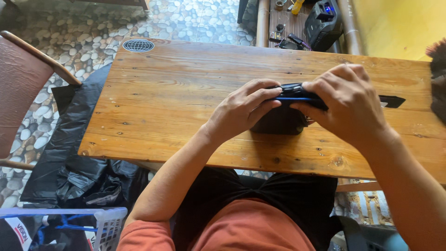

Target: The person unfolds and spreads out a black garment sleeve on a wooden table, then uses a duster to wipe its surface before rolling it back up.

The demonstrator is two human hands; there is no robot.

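A small black device with a blue stripe (293, 93) is held just above the wooden table (176, 93), near its middle right. My left hand (244, 109) grips its left end with the fingers curled over the top. My right hand (346, 102) covers its right end, fingers wrapped over it. Under the device a dark shape (281, 122), a part of it or its shadow, rests on the tabletop. Most of the device is hidden by my fingers.
A flat black piece (391, 101) lies on the table to the right. A round dark sticker (138, 45) marks the far left corner. A brown chair (21, 88), black plastic bags (74, 153) and a white basket (104, 223) stand at left. A black gadget (323, 21) sits beyond the table.
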